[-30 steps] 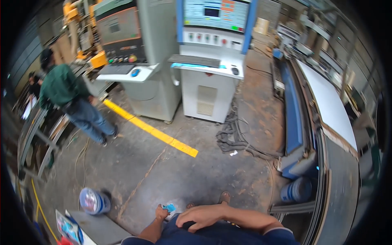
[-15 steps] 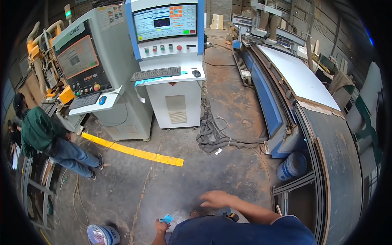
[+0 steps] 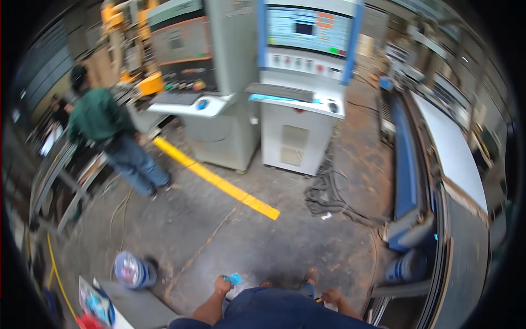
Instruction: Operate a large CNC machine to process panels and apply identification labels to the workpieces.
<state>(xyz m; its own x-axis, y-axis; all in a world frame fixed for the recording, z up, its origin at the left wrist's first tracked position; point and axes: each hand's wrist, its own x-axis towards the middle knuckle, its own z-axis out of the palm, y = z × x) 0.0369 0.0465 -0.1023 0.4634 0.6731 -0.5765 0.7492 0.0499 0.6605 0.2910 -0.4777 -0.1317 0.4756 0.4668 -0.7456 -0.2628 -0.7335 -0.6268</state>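
Note:
Low in the view, my left hand (image 3: 222, 285) is closed on a small light-blue flat piece (image 3: 234, 278); what it is made of cannot be made out. On the other side of my dark-blue shirt (image 3: 279, 307), my right hand (image 3: 331, 298) is down at my waist. A small yellow-and-black object (image 3: 319, 300), looking like a tape measure, shows at the waist beside that hand. Whether the fingers touch it is unclear, as they are small and blurred.
Two control cabinets (image 3: 298, 137) stand ahead behind a yellow floor strip (image 3: 219, 178). Dark cables (image 3: 323, 197) lie beside them. A long blue machine bed (image 3: 405, 164) runs along the right. Left are a white bucket (image 3: 131, 270) and a person in green (image 3: 104, 118).
The view has swung left, bringing a grey surface into the lower left. My right hand has come back from in front of me to my waist. My left hand still holds the light-blue piece.

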